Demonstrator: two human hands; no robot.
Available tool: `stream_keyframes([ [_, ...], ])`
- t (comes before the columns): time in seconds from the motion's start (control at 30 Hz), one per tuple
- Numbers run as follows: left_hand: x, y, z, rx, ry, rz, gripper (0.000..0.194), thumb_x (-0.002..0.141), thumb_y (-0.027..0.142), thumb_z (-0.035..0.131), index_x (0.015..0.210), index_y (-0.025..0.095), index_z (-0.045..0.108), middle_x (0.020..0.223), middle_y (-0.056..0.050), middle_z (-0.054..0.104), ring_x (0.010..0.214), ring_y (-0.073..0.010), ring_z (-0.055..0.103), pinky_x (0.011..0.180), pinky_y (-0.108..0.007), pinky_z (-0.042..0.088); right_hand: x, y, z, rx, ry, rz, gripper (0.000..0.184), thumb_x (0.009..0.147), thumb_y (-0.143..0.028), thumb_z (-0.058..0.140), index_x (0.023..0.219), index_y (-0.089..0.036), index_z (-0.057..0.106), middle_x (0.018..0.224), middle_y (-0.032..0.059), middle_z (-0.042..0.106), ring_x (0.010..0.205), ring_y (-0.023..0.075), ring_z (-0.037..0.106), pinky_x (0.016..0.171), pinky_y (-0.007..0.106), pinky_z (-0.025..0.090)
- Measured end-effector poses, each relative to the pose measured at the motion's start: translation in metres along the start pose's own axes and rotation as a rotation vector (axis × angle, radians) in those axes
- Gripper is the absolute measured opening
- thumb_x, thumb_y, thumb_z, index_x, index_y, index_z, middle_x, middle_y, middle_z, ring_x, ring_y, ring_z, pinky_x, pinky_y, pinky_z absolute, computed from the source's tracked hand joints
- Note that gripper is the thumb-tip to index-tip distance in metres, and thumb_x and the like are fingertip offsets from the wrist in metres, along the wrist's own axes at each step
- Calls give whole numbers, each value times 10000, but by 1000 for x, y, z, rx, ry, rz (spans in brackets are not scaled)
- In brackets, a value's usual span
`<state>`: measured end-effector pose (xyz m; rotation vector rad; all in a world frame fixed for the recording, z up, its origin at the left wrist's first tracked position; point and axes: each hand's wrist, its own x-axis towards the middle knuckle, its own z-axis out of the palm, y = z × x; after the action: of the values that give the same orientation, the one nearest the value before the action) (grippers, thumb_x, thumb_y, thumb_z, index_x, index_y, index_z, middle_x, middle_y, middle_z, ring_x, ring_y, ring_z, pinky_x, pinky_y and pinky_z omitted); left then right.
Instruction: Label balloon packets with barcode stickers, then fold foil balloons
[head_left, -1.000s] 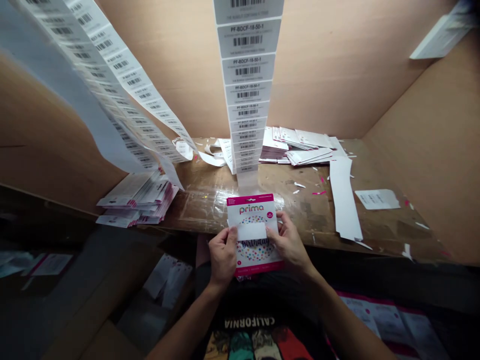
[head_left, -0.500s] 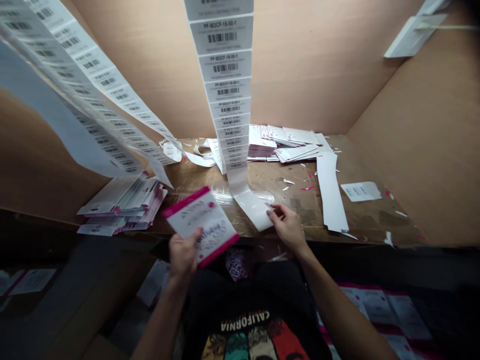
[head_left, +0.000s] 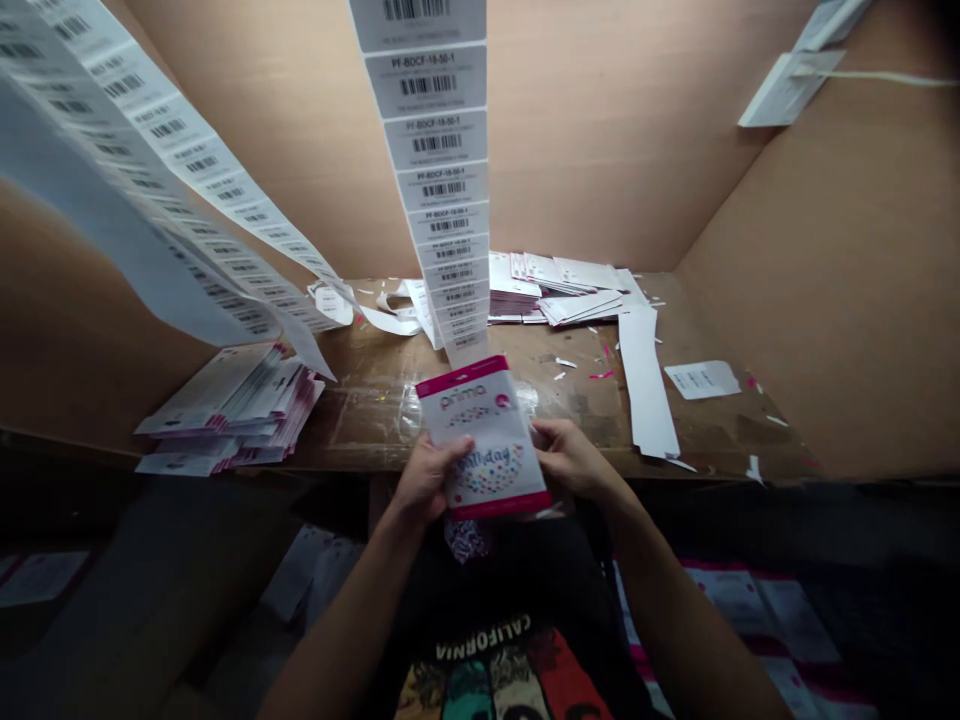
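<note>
My left hand is closed on the left edge of a flat packet, thumb across its front. The packet is white with magenta bands at top and bottom, a hanging slot, and printing that includes "birthday". A strip of barcode labels hangs from above, and its lower end is hidden behind the packet. At the packet's right edge is my right hand, its fingers bent together. Its fingertips reach partly behind the packet, so what they pinch is hidden.
More label strips hang at left above a stack of packets. Further packets lie along the back cardboard wall. A blank paper strip, a small label sheet and scattered scraps lie on the right of the table.
My left hand has brought the packet right and turned it more upright, in front of the label strip's end. My right hand, which was pinching that end, now sits by the packet's edge.
</note>
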<state>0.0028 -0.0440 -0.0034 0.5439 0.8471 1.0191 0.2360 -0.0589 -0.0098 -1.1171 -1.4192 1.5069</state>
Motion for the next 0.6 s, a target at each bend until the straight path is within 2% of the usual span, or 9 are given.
stream_keyframes([
  [0.03,1,-1,8,-2,-40,-28,517,687,215,922,1154,131,718,1116,-169,791,993,-349,770,954,-555,613,-1,-6,1,90,-50,8,313,828,-415,796,1030,-188,720,934,46,750,830,241,705,768,381,599],
  [0.1,9,2,20,-24,-43,-20,491,701,201,907,1147,130,714,1104,-168,793,1006,-355,767,961,-562,611,-2,-13,0,213,-76,13,388,769,-395,868,1033,-195,667,911,35,744,782,217,710,745,363,610],
  [0.2,29,15,26,-52,101,102,456,701,143,883,1122,143,706,1058,-139,804,999,-338,770,960,-562,613,-9,-8,-5,320,-3,52,526,756,-426,893,1087,-242,529,815,-8,723,637,174,683,599,295,589],
  [0.3,51,26,23,-29,221,175,416,698,95,861,1081,133,704,1029,-137,806,992,-334,772,949,-565,617,-22,3,-7,378,68,76,539,788,-466,868,1078,-271,457,753,-48,684,544,137,625,505,238,538],
  [0.43,69,28,20,2,224,162,377,700,72,850,1048,118,712,1015,-152,804,1006,-349,769,952,-579,614,-38,9,-8,252,45,53,377,804,-435,848,950,-206,587,774,-27,642,622,131,637,561,235,554],
  [0.53,76,28,21,6,224,169,371,690,65,853,1032,120,721,990,-147,805,987,-353,770,947,-593,615,-44,8,-10,161,-19,84,309,844,-413,797,999,-182,662,859,16,681,721,175,687,641,287,586],
  [0.6,79,29,22,10,216,178,376,678,70,864,1023,120,722,989,-149,803,984,-355,770,947,-600,613,-46,8,-12,75,-9,60,269,863,-384,766,1018,-181,683,881,28,703,759,184,690,670,287,575],
])
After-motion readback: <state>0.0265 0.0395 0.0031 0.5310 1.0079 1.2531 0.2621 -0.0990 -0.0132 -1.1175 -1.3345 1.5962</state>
